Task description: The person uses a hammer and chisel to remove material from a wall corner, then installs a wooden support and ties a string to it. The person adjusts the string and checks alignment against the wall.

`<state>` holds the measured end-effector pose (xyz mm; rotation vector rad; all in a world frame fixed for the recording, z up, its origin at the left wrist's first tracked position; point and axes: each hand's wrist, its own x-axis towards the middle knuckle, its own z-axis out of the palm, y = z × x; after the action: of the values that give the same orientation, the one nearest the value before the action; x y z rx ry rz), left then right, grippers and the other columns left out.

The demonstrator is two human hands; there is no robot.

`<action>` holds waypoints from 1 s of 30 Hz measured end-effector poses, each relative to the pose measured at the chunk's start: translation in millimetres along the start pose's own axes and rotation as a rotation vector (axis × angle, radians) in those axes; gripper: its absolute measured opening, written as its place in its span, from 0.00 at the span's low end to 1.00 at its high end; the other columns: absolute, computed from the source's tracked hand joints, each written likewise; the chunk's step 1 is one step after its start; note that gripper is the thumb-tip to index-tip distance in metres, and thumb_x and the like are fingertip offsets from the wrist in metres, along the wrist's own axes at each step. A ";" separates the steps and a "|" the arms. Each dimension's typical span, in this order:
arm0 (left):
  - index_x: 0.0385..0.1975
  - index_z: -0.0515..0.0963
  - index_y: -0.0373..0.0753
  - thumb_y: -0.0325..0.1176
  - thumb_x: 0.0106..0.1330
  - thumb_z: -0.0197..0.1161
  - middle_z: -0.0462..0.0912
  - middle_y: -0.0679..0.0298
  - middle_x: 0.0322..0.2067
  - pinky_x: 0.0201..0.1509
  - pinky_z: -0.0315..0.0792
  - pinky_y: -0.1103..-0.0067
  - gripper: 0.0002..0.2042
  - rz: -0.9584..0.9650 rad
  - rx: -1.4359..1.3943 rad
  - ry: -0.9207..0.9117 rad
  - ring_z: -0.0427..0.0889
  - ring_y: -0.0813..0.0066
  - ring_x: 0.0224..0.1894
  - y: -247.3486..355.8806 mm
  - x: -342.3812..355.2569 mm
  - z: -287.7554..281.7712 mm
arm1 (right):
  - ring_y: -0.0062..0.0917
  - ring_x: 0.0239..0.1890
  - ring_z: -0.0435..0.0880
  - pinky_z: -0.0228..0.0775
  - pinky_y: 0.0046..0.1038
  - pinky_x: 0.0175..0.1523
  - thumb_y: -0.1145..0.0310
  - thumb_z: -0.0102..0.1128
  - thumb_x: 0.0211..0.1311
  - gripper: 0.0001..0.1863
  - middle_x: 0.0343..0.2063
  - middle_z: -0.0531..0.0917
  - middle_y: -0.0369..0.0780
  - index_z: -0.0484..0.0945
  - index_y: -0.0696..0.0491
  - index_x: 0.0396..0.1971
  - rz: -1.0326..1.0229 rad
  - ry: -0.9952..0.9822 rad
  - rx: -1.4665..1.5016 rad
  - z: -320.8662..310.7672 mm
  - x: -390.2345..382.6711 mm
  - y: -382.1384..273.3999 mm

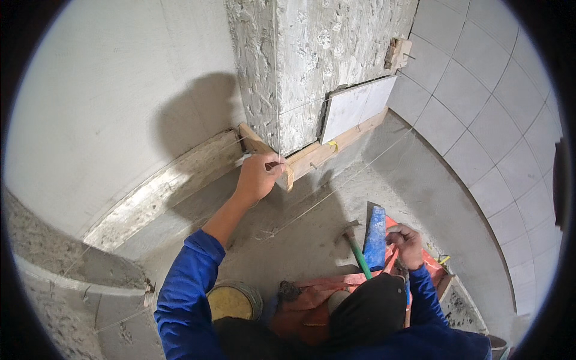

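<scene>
At the lower corner of the rough plastered column (312, 60), my left hand (258, 177) is closed in a pinch. Its fingertips meet a thin white string (277, 96) running down the column's edge, beside the end of a wooden batten (318, 157). My right hand (408, 245) has its fingers curled together low on the right; what they hold, if anything, is hidden. Next to it lie a worn blue flat-sided object (376, 237) and a crumpled orange-red bag or sheet (300, 306). A hammer (357, 251) with a green handle leans just left of the blue object.
One pale tile (354, 108) sits above the batten, which has nails sticking out. Grey tiles (480, 114) cover the right wall. Taut strings (342, 188) cross the grey floor. A yellow-topped bucket (231, 302) stands by my left arm, and a tray (462, 306) lies at lower right.
</scene>
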<state>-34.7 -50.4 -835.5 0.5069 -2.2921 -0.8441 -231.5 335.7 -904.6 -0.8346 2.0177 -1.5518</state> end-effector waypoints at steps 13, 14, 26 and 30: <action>0.54 0.76 0.42 0.31 0.61 0.63 0.79 0.51 0.48 0.61 0.69 0.62 0.19 0.267 0.371 -0.062 0.76 0.49 0.54 -27.5 -10.2 -91.8 | 0.24 0.36 0.80 0.73 0.29 0.48 0.81 0.57 0.56 0.35 0.38 0.81 0.42 0.62 0.54 0.66 -0.381 -0.139 -0.324 151.6 23.1 -196.6; 0.54 0.76 0.43 0.28 0.60 0.61 0.78 0.52 0.50 0.63 0.67 0.61 0.19 0.437 0.550 0.051 0.73 0.49 0.58 -34.8 -6.5 -114.3 | 0.25 0.36 0.80 0.73 0.29 0.48 0.82 0.57 0.56 0.36 0.39 0.81 0.42 0.61 0.53 0.67 -0.414 -0.143 -0.383 165.0 29.0 -197.8; 0.67 0.58 0.64 0.38 0.56 0.69 0.53 0.78 0.71 0.78 0.47 0.72 0.38 0.489 1.233 0.674 0.49 0.75 0.73 -82.9 52.9 -262.4 | 0.21 0.35 0.81 0.73 0.24 0.43 0.77 0.56 0.61 0.15 0.33 0.84 0.41 0.79 0.58 0.48 -0.432 0.007 -0.417 219.4 53.9 -220.8; 0.69 0.55 0.66 0.45 0.60 0.66 0.48 0.79 0.72 0.78 0.46 0.72 0.37 0.364 1.148 0.592 0.46 0.75 0.74 -98.3 53.7 -257.5 | 0.23 0.30 0.83 0.74 0.26 0.37 0.76 0.57 0.61 0.12 0.28 0.85 0.42 0.80 0.59 0.45 -0.523 0.070 -0.551 234.3 48.8 -224.5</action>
<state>113.8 -262.5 -726.9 0.6480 -1.9826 0.7913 -65.5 99.9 -748.2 -1.6448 2.4548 -1.2715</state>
